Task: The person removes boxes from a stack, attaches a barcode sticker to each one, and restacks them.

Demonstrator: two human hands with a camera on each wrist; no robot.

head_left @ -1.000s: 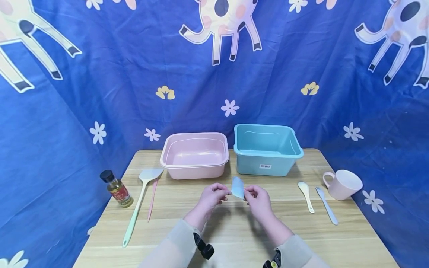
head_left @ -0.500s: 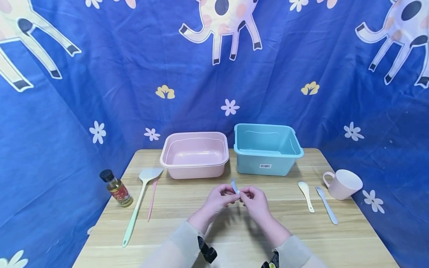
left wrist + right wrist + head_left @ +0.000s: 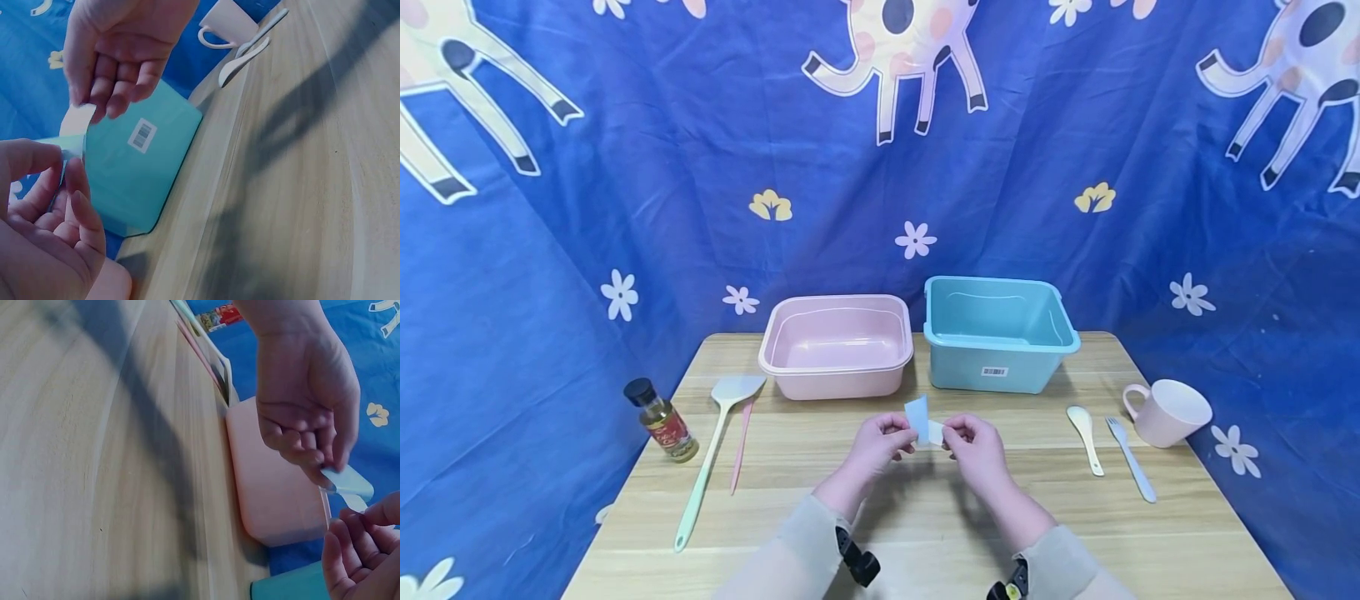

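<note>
Above the middle of the wooden table (image 3: 925, 533), both hands hold one small item. My left hand (image 3: 904, 440) pinches a small light blue sheet (image 3: 916, 414) that stands up between thumb and fingers. My right hand (image 3: 951, 435) pinches a white strip (image 3: 935, 432) joined to the sheet's lower edge. In the left wrist view the blue sheet (image 3: 72, 145) sits at my left fingertips and the white strip (image 3: 78, 119) hangs from the right hand (image 3: 119, 56). The right wrist view shows the sheet (image 3: 347, 481) under the left hand (image 3: 306, 406).
A pink basin (image 3: 837, 346) and a teal bin (image 3: 997, 333) stand behind the hands. At the left lie a green spatula (image 3: 715, 442), a pink stick (image 3: 741, 446) and a small bottle (image 3: 661, 421). A spoon (image 3: 1084, 437), fork (image 3: 1129, 458) and pink cup (image 3: 1168, 412) are at the right.
The hands came together with the blue sheet edge-on, then drew slightly apart. A white strip now shows between them, and the sheet stands nearer the left hand.
</note>
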